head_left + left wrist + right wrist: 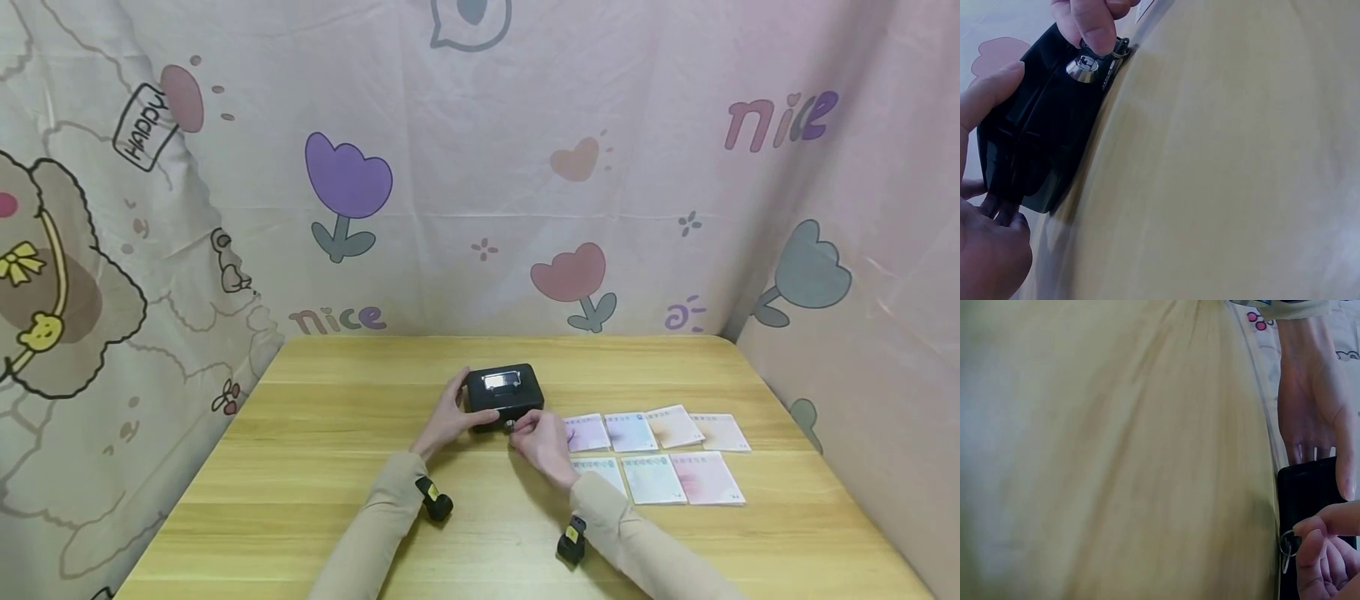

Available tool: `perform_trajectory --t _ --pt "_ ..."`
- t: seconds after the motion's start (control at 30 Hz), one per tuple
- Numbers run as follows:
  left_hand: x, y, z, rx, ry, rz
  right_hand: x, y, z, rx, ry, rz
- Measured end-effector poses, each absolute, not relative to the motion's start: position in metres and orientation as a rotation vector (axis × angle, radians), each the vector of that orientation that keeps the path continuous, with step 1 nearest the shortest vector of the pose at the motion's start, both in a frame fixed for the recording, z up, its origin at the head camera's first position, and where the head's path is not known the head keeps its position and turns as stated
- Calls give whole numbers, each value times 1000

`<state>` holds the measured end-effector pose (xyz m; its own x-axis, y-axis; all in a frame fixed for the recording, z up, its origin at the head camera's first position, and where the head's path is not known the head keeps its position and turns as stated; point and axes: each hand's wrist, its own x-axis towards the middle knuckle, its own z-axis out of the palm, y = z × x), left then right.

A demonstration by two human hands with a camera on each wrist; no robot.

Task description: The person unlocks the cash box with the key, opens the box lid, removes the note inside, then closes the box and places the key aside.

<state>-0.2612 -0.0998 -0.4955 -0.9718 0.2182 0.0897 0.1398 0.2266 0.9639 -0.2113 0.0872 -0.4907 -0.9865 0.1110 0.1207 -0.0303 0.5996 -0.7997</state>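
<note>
A small black cash box [531,385] with a silver handle plate on its lid stands on the table, lid down. My left hand [448,415] holds its left side, the thumb over the front top edge and the fingers at the end wall. At the box's front, my right hand [546,443] pinches a key by its head, which the fingertips mostly cover. A metal key ring [1286,542] hangs from that pinch. In the left wrist view the round silver lock [1083,69] shows right by those fingertips; I cannot tell whether the key is in it.
Several pastel notes like paper money lie in two rows to the right, among them a blue one [630,433] and a pink one [708,479]. My right forearm passes close to them. The wooden table [300,467] meets a printed cloth [465,167] behind.
</note>
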Motion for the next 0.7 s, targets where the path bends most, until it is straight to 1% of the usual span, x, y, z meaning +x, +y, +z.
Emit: perform_trajectory --t 0.1,0.27,0.5,0.7 --pt "-261 -99 -496 327 2422 1880 -211 87 -491 -46 -2665 1297" --pt "-262 -99 -496 318 2426 1869 -210 88 -494 -75 -2649 1387" --pt "-264 -103 -495 308 2422 1879 -203 90 -494 -109 -2616 1613" --pt "-266 -103 -495 300 2423 1855 -195 94 -486 -115 -2584 1792"
